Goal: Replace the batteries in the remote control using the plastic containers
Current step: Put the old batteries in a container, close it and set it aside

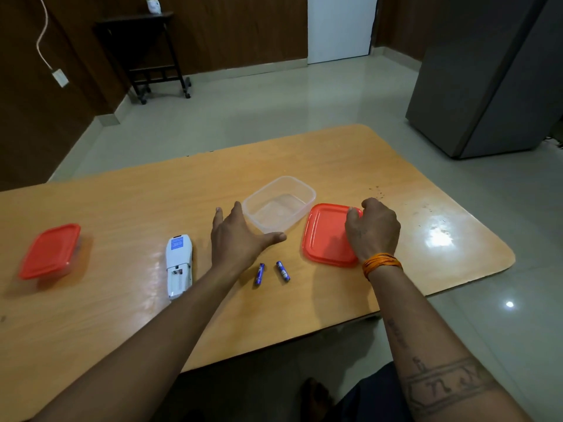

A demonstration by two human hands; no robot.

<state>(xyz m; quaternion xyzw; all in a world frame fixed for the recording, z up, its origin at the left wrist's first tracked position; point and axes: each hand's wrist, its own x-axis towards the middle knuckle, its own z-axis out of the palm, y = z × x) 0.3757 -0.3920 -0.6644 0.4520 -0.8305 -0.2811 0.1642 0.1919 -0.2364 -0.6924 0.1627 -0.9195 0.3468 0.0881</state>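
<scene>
The remote control (179, 266) lies face down, battery bay open, left of two blue batteries (271, 273). Beyond, the left hand (236, 242) is spread beside the empty clear container (278, 203); the right hand (373, 229) is curled on its red lid (327, 236). A lidded container (50, 251) sits far left.

The white remote control (179, 266) lies face down on the table with its battery compartment uncovered and empty at the near end. Two blue batteries (259, 273) (283, 271) lie side by side, slightly apart, on the table to its right, just in front of an open, empty clear plastic container (278, 203), whose red lid (329, 235) lies flat just beside it on the right. A second container (50, 251), closed with a red lid, sits well apart at far left.
</scene>
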